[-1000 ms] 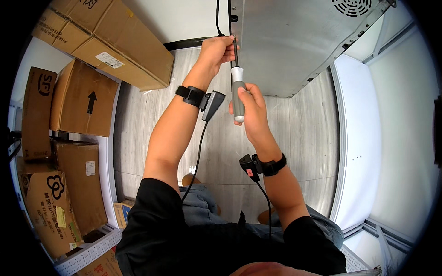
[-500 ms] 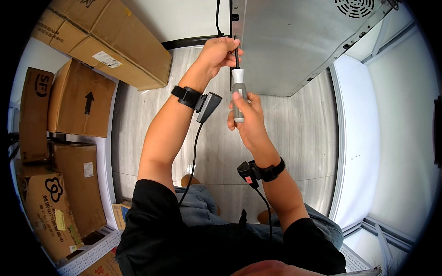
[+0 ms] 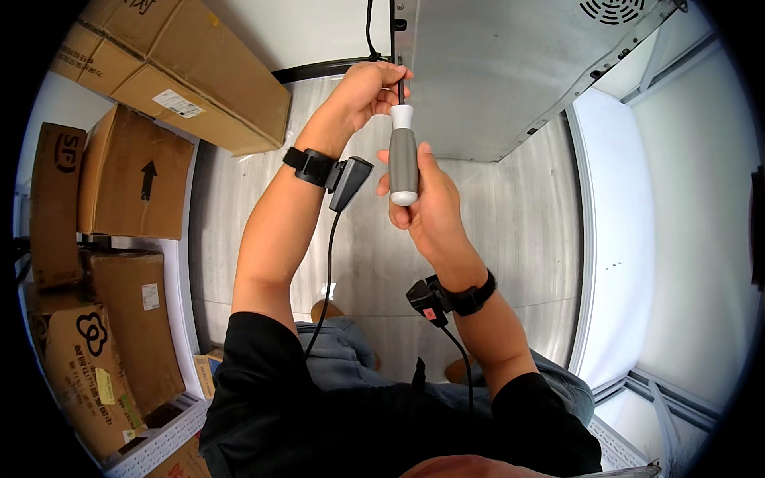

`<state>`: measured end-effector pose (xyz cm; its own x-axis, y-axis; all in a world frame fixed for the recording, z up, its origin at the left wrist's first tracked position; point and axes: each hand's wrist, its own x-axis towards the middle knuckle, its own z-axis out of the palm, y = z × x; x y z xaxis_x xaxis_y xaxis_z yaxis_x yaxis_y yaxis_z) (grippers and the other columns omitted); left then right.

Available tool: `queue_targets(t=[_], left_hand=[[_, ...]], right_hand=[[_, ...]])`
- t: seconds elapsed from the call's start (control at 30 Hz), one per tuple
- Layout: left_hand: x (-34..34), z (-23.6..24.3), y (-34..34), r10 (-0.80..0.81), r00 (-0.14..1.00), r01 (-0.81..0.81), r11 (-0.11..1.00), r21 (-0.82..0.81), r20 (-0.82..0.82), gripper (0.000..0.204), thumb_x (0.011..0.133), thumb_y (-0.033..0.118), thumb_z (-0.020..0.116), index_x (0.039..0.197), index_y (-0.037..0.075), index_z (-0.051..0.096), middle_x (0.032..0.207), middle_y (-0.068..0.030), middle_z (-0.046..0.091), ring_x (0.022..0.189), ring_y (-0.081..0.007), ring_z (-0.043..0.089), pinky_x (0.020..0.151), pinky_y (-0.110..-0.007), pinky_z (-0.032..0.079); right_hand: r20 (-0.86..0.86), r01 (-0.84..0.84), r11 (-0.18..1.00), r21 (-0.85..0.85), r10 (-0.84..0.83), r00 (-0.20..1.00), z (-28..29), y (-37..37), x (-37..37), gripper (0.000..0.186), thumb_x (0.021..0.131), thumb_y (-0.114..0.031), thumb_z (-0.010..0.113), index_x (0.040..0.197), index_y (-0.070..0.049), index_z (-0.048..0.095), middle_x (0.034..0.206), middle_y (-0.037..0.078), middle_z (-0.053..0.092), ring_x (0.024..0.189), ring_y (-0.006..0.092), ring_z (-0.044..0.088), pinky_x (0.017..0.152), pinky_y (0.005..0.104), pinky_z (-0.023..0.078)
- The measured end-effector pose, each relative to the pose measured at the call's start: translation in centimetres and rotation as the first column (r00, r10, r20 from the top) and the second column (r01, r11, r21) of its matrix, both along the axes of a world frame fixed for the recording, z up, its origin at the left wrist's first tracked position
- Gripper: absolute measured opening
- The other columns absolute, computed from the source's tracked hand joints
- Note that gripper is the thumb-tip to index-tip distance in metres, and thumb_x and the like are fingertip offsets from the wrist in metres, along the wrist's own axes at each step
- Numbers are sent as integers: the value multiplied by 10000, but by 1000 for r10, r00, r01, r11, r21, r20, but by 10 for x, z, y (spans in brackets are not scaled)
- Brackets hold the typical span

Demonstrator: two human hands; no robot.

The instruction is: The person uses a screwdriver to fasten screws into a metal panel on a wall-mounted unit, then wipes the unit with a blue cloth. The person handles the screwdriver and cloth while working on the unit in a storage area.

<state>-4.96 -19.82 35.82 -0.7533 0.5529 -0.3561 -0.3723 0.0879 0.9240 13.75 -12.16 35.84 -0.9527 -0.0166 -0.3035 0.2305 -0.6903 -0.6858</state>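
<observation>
Grey screwdriver (image 3: 404,147) at the panel (image 3: 494,88)'s left edge — left fingers (image 3: 394,74) pinch its shaft (image 3: 402,95), right fingers (image 3: 400,216) loosely cup its handle (image 3: 404,163) — work seems underway, unfinished.

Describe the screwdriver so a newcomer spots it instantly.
Find the big silver panel at the top. By its left edge, the screwdriver points up the picture from the right hand. Its grey handle with white ends sets it apart from the black wrist straps.

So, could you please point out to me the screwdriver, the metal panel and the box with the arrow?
Screwdriver (image 3: 404,150), head view: on its grey handle.
Metal panel (image 3: 490,88), head view: on its flat face.
Box with the arrow (image 3: 127,179), head view: on its arrow side.
</observation>
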Motion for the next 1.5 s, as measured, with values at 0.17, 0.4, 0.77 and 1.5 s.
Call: queue_targets(t=[0.17,0.4,0.77,1.5], left_hand=[[-1,-6,5,26,999,-29,998,-53,-44,165,928,193,541,931,46,615,718,-36,624,529,-78,559,511,-191,462],[3,7,0,-56,998,55,997,55,9,207,947,166,504,1060,18,595,849,-68,665,628,-113,639,575,-225,532],[-2,-8,4,4,988,-26,991,-135,-157,148,924,206,574,939,63,609,791,-40,664,620,-95,625,549,-210,501],[-4,-6,14,153,982,-158,987,-36,-109,224,898,188,506,1012,42,631,877,-65,690,664,-122,640,555,-217,475]], right_hand=[[70,112,958,265,-135,988,-4,-8,0,449,898,-415,572,1045,-14,433,782,65,517,440,107,443,409,250,349],[101,168,982,81,-176,979,-16,-5,-3,473,901,-406,566,1111,-10,412,830,69,519,470,120,491,428,265,384],[17,228,902,366,-251,968,-22,-19,-6,398,927,-319,522,1101,15,395,901,95,530,505,136,524,454,278,426],[117,186,959,214,-214,970,-60,-20,-15,388,971,-359,477,1119,-2,446,885,42,499,612,118,558,500,269,450]])
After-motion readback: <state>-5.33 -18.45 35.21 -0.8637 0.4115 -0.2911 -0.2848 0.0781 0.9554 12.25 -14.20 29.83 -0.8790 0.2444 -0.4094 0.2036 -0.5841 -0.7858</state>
